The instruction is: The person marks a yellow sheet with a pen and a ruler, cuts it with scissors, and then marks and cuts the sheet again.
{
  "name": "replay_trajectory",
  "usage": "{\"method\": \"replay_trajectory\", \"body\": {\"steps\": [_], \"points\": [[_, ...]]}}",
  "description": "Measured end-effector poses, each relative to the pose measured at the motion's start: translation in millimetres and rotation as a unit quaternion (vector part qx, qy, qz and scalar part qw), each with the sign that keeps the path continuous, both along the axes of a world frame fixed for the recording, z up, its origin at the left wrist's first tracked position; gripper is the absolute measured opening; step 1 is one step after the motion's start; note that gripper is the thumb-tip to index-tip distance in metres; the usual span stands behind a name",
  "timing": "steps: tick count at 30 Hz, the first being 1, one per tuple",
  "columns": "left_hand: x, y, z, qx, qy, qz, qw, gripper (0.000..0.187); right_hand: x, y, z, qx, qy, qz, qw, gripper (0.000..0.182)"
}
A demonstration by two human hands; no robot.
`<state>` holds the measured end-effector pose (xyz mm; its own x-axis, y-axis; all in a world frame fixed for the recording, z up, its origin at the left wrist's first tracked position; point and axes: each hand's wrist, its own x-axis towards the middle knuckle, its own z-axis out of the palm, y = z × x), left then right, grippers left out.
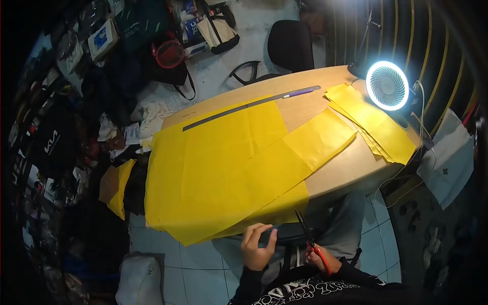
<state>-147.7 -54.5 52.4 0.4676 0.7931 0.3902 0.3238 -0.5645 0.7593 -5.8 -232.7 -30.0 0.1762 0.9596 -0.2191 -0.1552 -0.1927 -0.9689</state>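
Note:
Scissors (304, 225) with red-orange handles and dark blades are held in my right hand (317, 259), low in front of my body. The blades point up toward the table and look slightly parted. To their left, my left hand (258, 249) is raised just off the table's front edge, its fingers curved and a gap between thumb and forefinger. Nothing shows in it. Large yellow sheets (218, 162) lie overlapping across the table, hanging over its front edge near my left hand. A smaller yellow piece (321, 138) rests on their right side.
On the wooden table (335, 175) are a long dark ruler (229, 113), a purple-and-white pen (300, 93), a stack of yellow pieces (373, 122) and a lit round fan lamp (387, 85). A black chair (291, 46) stands behind; clutter fills the left side.

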Motion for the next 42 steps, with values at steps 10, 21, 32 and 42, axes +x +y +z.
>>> {"method": "replay_trajectory", "body": {"steps": [10,21,32,42], "points": [[21.7,42.5,-41.1,-0.529,-0.351,0.071,0.769,0.054,0.7,1.7,-0.3,0.002,-0.021,0.014,1.000,0.029],[-13.0,43.3,-33.2,-0.393,-0.370,0.007,0.842,0.018,2.9,9.4,2.5,-0.006,-0.026,0.043,0.999,0.031],[-8.6,30.8,-39.1,-0.398,-0.392,0.008,0.829,0.024,-15.0,13.3,-8.7,-0.029,0.033,0.076,0.996,0.033],[18.7,18.3,-44.0,-0.381,-0.372,0.058,0.845,0.017,-27.8,16.4,14.4,-0.042,-0.061,0.054,0.996,0.036]]}}
